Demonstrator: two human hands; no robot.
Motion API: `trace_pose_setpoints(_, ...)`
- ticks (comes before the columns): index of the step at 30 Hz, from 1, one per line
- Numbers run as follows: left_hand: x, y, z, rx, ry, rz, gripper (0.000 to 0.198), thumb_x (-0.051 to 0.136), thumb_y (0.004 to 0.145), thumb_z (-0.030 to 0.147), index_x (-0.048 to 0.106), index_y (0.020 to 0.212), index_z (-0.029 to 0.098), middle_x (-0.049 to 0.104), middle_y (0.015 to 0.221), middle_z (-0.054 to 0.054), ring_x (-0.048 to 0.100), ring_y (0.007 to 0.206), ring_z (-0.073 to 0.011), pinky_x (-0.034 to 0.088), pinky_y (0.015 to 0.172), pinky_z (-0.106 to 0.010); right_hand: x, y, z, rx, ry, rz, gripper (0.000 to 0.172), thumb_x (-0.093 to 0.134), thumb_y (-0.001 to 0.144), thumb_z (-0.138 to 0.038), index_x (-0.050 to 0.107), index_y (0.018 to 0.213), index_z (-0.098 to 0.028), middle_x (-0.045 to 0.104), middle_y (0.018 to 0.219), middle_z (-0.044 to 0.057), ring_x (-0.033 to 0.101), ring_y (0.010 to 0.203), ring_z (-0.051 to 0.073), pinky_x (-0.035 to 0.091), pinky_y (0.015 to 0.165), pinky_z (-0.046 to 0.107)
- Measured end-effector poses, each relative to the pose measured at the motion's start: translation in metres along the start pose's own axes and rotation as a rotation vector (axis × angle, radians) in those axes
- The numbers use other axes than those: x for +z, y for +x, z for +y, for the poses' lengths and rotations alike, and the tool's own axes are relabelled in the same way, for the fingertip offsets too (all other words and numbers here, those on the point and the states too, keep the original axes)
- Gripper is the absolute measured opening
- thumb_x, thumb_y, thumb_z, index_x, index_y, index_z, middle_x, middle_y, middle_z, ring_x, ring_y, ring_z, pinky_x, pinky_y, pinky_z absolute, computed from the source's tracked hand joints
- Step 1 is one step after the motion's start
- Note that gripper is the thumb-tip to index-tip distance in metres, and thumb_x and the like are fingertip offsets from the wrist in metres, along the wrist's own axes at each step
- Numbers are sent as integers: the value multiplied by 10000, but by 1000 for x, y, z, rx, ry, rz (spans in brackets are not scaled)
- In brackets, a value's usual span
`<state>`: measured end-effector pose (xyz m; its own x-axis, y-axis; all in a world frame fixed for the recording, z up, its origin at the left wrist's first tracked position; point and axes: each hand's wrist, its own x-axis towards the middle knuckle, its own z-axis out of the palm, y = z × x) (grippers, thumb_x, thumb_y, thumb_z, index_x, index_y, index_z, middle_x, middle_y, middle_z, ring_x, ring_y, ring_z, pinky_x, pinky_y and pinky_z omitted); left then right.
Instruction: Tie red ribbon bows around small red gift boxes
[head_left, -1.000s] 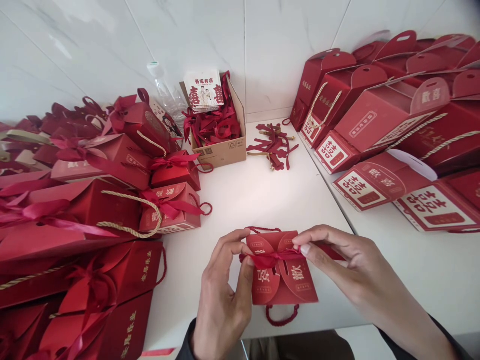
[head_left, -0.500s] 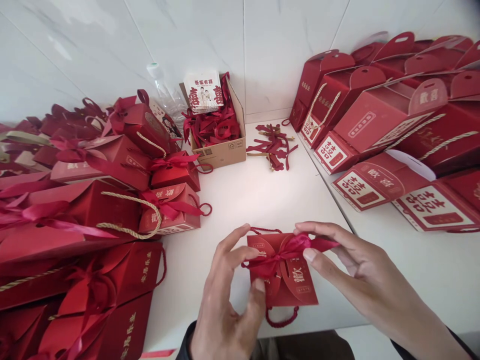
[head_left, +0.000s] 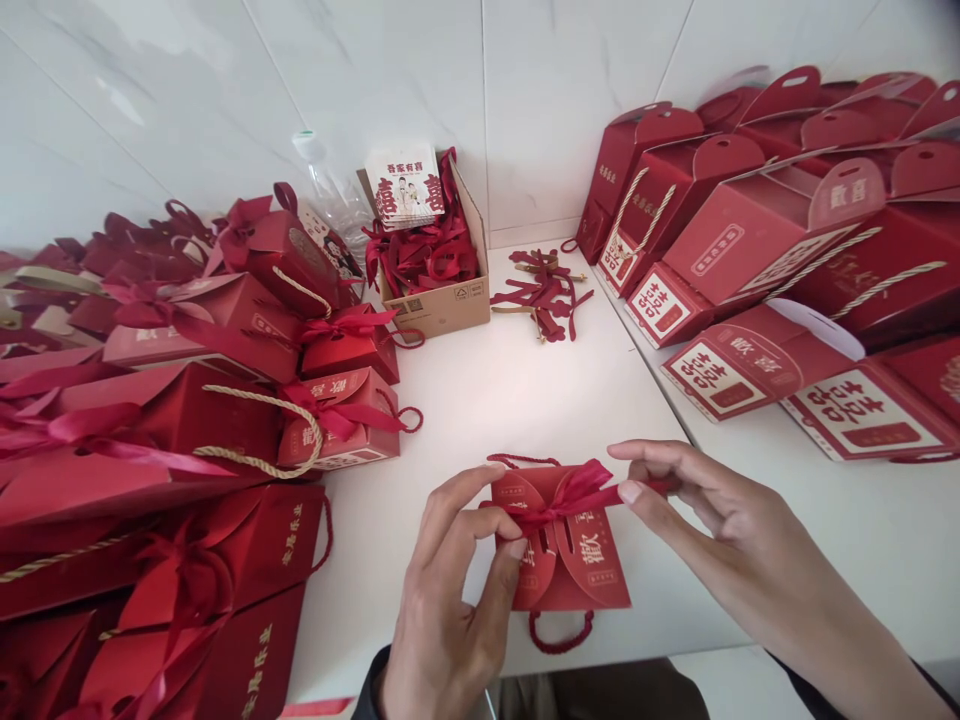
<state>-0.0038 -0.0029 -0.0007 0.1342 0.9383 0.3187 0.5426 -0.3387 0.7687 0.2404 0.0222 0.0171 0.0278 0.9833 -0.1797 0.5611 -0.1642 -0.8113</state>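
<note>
A small red gift box [head_left: 562, 590] with gold lettering stands on the white table near its front edge, seen from above. A red ribbon [head_left: 574, 497] is tied in a bow across its closed top flaps. My left hand [head_left: 465, 580] pinches the ribbon's left part between thumb and index finger, at the box's left side. On the other side, my right hand [head_left: 697, 520] grips the ribbon's right tail between thumb and fingers, just off the box. Dark red cord handles [head_left: 561, 640] stick out at the front and back of the box.
Ribbon-tied red boxes [head_left: 217, 420] crowd the left side. A cardboard box [head_left: 442, 310] of ribbons and cards [head_left: 405, 187] stands at the back, beside a loose ribbon pile [head_left: 544, 293] and a clear plastic bottle [head_left: 322, 180]. More red boxes [head_left: 780, 235] line the right.
My left thumb has moved up from the box top to pinch the ribbon with the index finger. My right hand has shifted slightly right, from the bow's loop to its tail.
</note>
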Motion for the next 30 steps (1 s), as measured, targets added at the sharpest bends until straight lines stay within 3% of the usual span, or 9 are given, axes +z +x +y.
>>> trace_pose_setpoints(4,0,-2,-2,-31,-66,-4,155,542,1007,124,573,1027,275,659,1351,-16,611,1299,-134,479,1068,-258,1,2,1,-4,-23,37,364,646,914,-607,770,1112,-328,793,1053,35,745,964,256,629,790,344)
trace_pose_setpoints(9,1,-2,-3,-67,-87,-13,136,538,1020,153,563,1034,286,671,1375,-2,619,1320,-140,489,1071,-266,2,4,4,-29,-30,65,269,683,881,-509,797,1045,-329,802,951,47,758,872,298,625,584,351)
trace_pose_setpoints(15,-3,-6,-4,-137,-172,-23,128,510,1038,173,546,1035,296,660,1402,0,618,1329,-153,499,1050,-292,0,5,4,4,-46,30,280,614,932,-532,767,1047,-326,783,960,50,756,861,284,496,402,287)
trace_pose_setpoints(18,-3,-7,3,-144,-182,-19,99,520,1030,205,523,1073,293,637,1433,-25,607,1340,-175,509,1028,-315,3,4,-4,-26,-35,41,330,588,961,-576,731,1161,-355,740,1199,45,725,1070,276,538,489,266)
trace_pose_setpoints(21,1,-4,12,-119,-104,6,206,547,1010,251,524,1212,287,558,1496,-69,558,1379,-210,496,1061,-366,10,6,-14,-97,-21,0,340,599,974,-582,684,1244,-393,663,1342,29,661,1213,259,578,614,266)
trace_pose_setpoints(23,8,0,17,-71,-53,-2,265,589,993,261,542,1253,282,553,1472,-84,529,1391,-233,489,1076,-399,15,7,-21,-142,-3,-26,293,606,984,-559,689,1202,-382,663,1308,30,653,1214,248,596,697,283)
trace_pose_setpoints(27,21,12,19,-65,-41,40,141,618,984,218,600,1113,272,636,1300,-63,584,1289,-229,527,1003,-390,18,6,-32,-235,52,14,189,603,1000,-483,698,990,-320,691,1188,25,670,1143,225,571,939,347)
trace_pose_setpoints(30,25,16,20,-91,-84,47,88,611,978,201,628,1034,266,651,1253,-51,621,1221,-224,539,978,-394,17,4,-37,-228,122,-32,174,615,996,-460,683,954,-306,718,1190,19,694,1116,216,565,963,333)
